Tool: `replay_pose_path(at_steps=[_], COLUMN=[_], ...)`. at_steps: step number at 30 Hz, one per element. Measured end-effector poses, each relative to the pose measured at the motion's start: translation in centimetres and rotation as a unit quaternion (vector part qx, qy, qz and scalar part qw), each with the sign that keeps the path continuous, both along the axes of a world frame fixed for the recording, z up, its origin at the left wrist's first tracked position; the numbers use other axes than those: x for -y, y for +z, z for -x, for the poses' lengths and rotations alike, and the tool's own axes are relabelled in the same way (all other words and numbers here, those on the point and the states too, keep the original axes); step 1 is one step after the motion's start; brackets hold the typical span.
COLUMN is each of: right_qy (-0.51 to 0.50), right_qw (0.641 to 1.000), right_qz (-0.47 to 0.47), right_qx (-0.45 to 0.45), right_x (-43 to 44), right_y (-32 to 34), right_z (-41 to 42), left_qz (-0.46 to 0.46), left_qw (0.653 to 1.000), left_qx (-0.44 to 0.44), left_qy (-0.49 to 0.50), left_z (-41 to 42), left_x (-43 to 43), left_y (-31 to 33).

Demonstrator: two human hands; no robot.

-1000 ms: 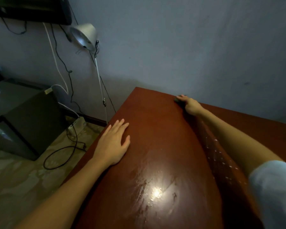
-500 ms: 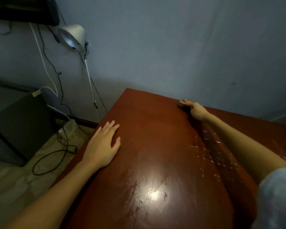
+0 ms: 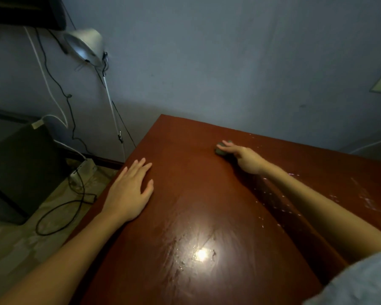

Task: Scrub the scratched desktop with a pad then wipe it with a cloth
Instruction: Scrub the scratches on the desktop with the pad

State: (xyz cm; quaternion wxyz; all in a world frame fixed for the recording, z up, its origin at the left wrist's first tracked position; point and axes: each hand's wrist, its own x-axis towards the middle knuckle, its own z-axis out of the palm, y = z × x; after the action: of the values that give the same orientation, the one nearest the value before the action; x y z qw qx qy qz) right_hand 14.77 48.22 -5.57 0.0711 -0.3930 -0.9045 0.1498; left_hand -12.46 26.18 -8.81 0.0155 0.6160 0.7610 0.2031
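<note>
The reddish-brown desktop (image 3: 185, 172) fills the lower right, glossy, with a light glare and scuffed marks near its front middle. My right hand (image 3: 244, 158) reaches toward the far side and presses a small dark pad (image 3: 220, 152) onto the wood with outstretched fingers; most of the pad is hidden under them. My left hand (image 3: 130, 190) rests flat on the desktop close to its left edge, holding nothing. White specks and wet streaks (image 3: 273, 205) lie along my right forearm. No cloth is in view.
A clamp lamp (image 3: 84, 45) hangs on the wall left of the desk. Below it, a white power strip (image 3: 84, 168) and a looped black cable (image 3: 53, 219) lie on the floor beside a dark cabinet (image 3: 20, 164). The wall stands right behind the desk.
My right hand has slid the pad back from the desk's far edge toward me. My left hand stays flat in place. The view has shifted slightly right.
</note>
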Motion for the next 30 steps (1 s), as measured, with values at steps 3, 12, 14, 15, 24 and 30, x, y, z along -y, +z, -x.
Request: replay_pose_path(at_steps=[3, 12, 14, 15, 24, 30], right_qy=[-0.139, -0.031, 0.07, 0.104, -0.067, 0.036], right_qw=[0.99, 0.999, 0.997, 0.994, 0.997, 0.999], right_qz=[-0.009, -0.006, 0.0, 0.006, -0.009, 0.002], right_qx=[0.013, -0.004, -0.012, -0.02, 0.025, -0.004], right_x=[-3.0, -1.6, 1.5, 2.6, -1.6, 3.4], right_y=[0.6, -0.3, -0.8, -0.9, 0.8, 0.0], right_z=[-1.5, 6.9, 6.2, 5.0, 0.9, 6.1], left_qz=[-0.003, 0.0, 0.003, 0.003, 0.007, 0.011], left_qw=[1.0, 1.0, 1.0, 1.0, 1.0, 1.0], left_qx=[-0.001, 0.002, 0.005, 0.006, 0.002, 0.012], left_qy=[0.004, 0.003, 0.002, 0.003, 0.009, 0.008], left_z=[0.0, 0.0, -0.1, -0.1, -0.2, -0.3], left_x=[0.1, 0.1, 0.1, 0.1, 0.0, 0.2], left_y=[0.1, 0.1, 0.1, 0.0, 0.2, 0.4])
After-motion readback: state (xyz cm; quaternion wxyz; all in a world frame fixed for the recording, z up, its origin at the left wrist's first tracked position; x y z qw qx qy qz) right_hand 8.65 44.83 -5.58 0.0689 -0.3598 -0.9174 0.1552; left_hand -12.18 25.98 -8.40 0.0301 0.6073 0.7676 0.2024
